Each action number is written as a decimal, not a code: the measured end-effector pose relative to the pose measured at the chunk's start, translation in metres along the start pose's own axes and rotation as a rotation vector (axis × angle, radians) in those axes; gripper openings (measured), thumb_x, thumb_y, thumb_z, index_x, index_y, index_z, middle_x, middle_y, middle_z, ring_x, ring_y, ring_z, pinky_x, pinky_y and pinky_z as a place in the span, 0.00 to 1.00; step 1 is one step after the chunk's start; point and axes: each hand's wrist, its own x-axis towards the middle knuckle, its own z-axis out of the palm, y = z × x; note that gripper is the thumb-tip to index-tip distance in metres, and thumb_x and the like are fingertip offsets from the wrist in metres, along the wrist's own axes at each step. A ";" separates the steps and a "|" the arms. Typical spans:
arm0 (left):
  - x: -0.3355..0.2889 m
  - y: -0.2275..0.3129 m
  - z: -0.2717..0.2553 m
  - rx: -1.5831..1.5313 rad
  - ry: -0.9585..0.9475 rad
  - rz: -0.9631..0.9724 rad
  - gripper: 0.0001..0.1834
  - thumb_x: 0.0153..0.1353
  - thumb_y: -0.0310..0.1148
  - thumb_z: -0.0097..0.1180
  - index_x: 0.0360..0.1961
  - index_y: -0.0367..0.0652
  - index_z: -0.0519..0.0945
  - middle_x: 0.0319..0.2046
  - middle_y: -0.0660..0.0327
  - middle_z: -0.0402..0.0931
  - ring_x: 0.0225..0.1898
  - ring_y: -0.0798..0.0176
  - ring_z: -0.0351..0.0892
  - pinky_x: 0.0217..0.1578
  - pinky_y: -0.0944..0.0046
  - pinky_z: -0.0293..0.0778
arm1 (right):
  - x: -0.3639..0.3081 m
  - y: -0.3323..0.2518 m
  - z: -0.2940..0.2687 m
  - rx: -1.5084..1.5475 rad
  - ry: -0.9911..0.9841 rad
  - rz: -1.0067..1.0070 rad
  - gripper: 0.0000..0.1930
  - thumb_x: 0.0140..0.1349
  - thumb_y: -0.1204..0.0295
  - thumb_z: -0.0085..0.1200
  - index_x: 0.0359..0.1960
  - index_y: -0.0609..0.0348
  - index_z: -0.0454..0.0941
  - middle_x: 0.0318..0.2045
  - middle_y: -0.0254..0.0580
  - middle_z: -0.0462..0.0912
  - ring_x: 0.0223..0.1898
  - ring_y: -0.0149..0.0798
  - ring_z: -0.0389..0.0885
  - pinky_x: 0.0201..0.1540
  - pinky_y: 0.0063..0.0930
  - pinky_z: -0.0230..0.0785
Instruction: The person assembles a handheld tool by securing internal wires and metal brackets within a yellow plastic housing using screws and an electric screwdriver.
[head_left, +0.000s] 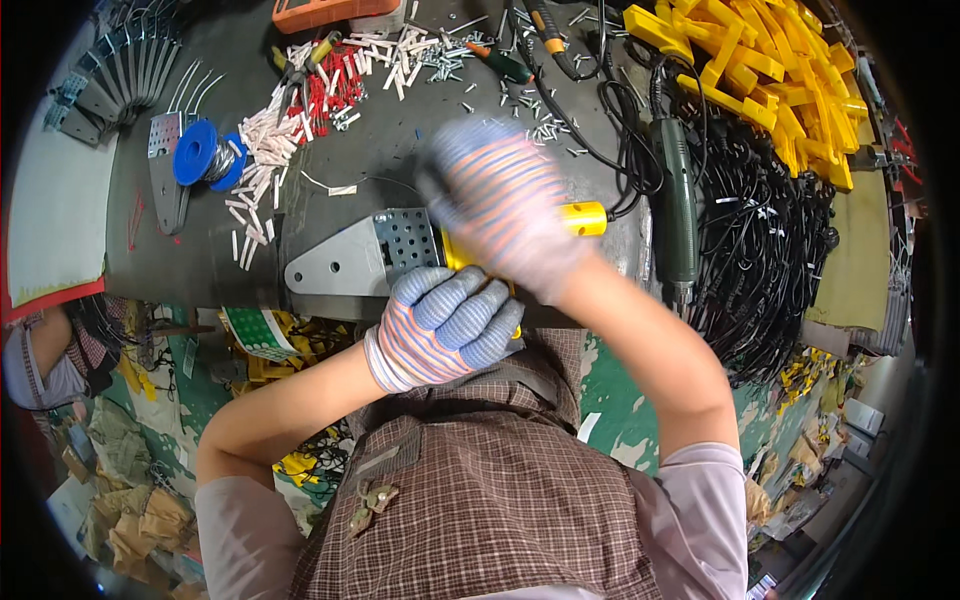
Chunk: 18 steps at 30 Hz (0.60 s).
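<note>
Far left, metal plates [100, 95] show no handles. Near centre, a perforated grey plate [340, 266] meets a yellow handle [586, 218], apparently part-joined; the gloved left hand [436, 328] is closed round the handle, the blurred right hand [505, 198] over it, grip impossible to tell. Far right, yellow pieces [745, 65] lie heaped, seemingly unused.
</note>
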 end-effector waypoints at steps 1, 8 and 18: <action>0.000 -0.002 0.001 0.018 0.020 0.007 0.14 0.51 0.44 0.59 0.38 0.54 0.79 0.42 0.67 0.77 0.46 0.62 0.73 0.46 0.59 0.69 | 0.000 0.003 0.004 0.003 -0.002 0.002 0.12 0.57 0.63 0.55 0.36 0.57 0.74 0.30 0.47 0.76 0.33 0.51 0.77 0.37 0.41 0.70; 0.007 -0.011 -0.030 -0.147 -0.179 -0.091 0.23 0.47 0.54 0.60 0.41 0.55 0.79 0.42 0.67 0.76 0.46 0.61 0.73 0.47 0.56 0.66 | -0.010 0.056 -0.031 0.157 -0.008 0.084 0.12 0.58 0.62 0.55 0.36 0.58 0.76 0.30 0.52 0.79 0.35 0.54 0.78 0.38 0.45 0.71; 0.088 -0.147 0.020 0.055 -0.288 -0.084 0.15 0.52 0.32 0.56 0.43 0.47 0.79 0.39 0.57 0.78 0.40 0.52 0.78 0.44 0.54 0.72 | -0.011 0.081 -0.041 -0.172 -0.370 0.145 0.12 0.53 0.65 0.56 0.36 0.57 0.78 0.33 0.50 0.80 0.37 0.54 0.79 0.42 0.44 0.72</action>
